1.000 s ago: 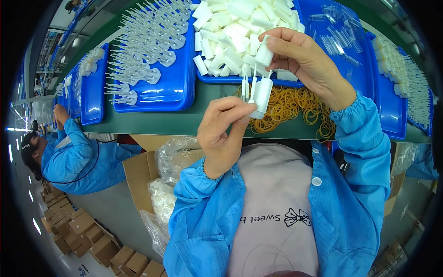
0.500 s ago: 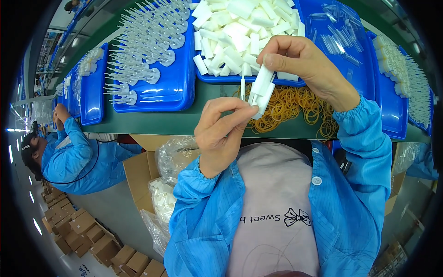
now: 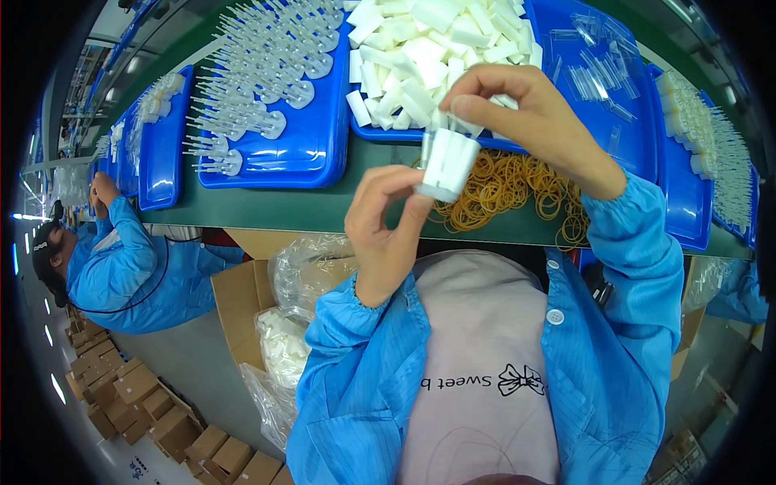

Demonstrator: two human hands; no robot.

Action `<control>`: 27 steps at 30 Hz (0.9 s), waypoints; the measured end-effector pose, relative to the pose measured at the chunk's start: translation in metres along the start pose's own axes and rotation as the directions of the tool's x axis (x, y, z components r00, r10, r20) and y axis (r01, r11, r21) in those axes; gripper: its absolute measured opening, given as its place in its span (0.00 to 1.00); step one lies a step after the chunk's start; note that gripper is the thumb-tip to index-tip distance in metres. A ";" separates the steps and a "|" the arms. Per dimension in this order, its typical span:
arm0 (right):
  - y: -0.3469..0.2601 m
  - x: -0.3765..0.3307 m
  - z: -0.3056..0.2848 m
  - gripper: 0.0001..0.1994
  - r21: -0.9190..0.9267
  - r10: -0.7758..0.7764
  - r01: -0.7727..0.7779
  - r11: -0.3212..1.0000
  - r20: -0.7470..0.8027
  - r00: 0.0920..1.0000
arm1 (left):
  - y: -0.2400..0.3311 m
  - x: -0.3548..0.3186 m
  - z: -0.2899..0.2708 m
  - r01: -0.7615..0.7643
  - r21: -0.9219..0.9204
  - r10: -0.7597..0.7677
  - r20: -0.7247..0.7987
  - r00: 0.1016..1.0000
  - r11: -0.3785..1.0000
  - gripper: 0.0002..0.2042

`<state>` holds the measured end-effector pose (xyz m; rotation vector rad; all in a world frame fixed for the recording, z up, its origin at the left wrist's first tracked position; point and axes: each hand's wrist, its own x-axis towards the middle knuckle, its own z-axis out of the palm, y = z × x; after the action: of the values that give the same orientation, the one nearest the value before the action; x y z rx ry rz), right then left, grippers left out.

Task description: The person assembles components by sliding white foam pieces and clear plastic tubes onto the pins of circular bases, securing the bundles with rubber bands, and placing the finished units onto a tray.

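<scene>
Between my hands is a small white assembly [image 3: 451, 160]: white foam pieces set around a clear round base, with thin clear stems above. My left hand [image 3: 384, 230] pinches the base from the left with thumb and forefinger. At the upper end my right hand [image 3: 529, 113] is closed, its thumb and fingers bent over the stems; the exact contact is blurred. Just beyond lies a heap of white foam pieces [image 3: 420, 61] in a blue tray [image 3: 388, 136]. Tangled yellow-brown rubber bands [image 3: 493, 190] lie on the green table [image 3: 323, 206] under the assembly.
At left, a blue tray [image 3: 303, 166] bears rows of clear disc-based stems [image 3: 267, 65]. Another blue tray [image 3: 590, 36] at right holds clear plastic strips [image 3: 598, 81]. Foam-wrapped stemmed pieces [image 3: 695, 121] stand far right. A co-worker [image 3: 121, 275] sits at left near cardboard boxes [image 3: 174, 432].
The white assembly has turned more upright, so its round base now faces down toward me. My left fingers have shifted to its base, and my right hand has moved slightly left at its top.
</scene>
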<state>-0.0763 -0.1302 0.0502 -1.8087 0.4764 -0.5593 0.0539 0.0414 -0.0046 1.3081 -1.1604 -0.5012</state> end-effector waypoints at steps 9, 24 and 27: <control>0.050 0.005 0.005 0.09 -0.862 -0.325 0.191 0.470 0.032 0.945 | -0.002 0.000 -0.006 0.117 -0.060 -0.122 -0.081 0.989 0.991 0.09; 0.031 -0.005 -0.003 0.11 -0.782 -0.422 0.280 0.556 0.024 0.906 | 0.008 0.003 -0.004 0.149 -0.177 -0.145 0.039 0.989 0.973 0.09; 0.028 -0.004 -0.002 0.12 -0.774 -0.464 0.316 0.548 0.032 0.885 | 0.009 0.002 -0.004 0.176 -0.221 -0.171 0.043 0.984 0.959 0.09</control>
<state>-0.0821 -0.1381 0.0231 -2.7562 0.4597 -0.9341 0.0558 0.0442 0.0051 1.2148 -0.9811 -0.7559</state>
